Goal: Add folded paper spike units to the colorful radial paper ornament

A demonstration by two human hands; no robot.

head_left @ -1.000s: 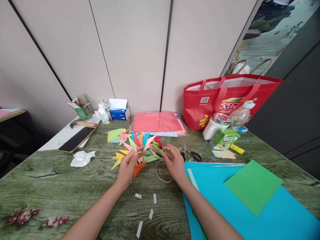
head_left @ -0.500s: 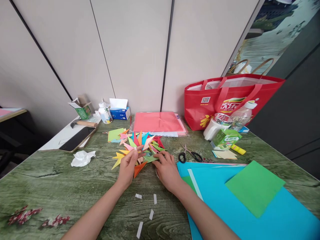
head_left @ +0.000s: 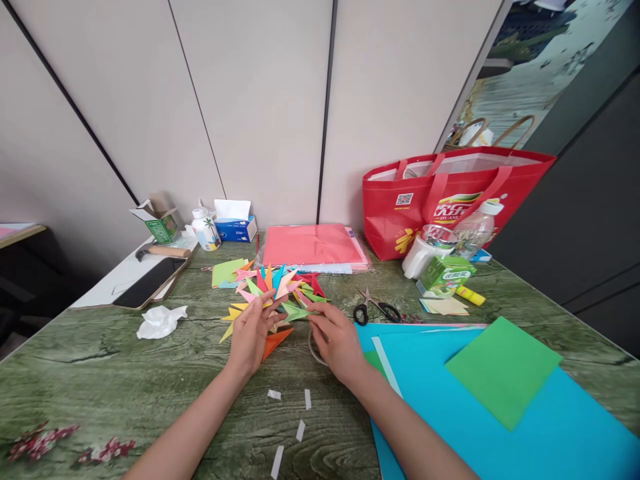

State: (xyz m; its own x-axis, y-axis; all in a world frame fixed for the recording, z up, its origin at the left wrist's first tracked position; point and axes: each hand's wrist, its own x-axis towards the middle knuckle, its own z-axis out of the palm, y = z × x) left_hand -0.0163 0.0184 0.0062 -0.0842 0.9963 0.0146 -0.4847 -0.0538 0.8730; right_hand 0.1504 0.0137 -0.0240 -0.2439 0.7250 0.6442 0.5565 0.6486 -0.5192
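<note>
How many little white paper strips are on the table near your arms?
4. Two white strips lie side by side between the forearms, a third nearer the camera, a fourth by the bottom edge. Others may hide under the arms.

1. The left forearm [head_left: 190, 427] is extended forward and inward from the lower left, bare to the wrist.
2. The left hand [head_left: 253, 333] is held back-up, its fingers stretched forward and its thumb angled toward the right hand.
3. The right forearm [head_left: 410, 433] is brought in from the lower right, slanting toward the middle.
4. The right hand [head_left: 337, 340] is held back-up and near the left, its fingers bent and the fingertips [head_left: 316, 312] drawn together.
</note>
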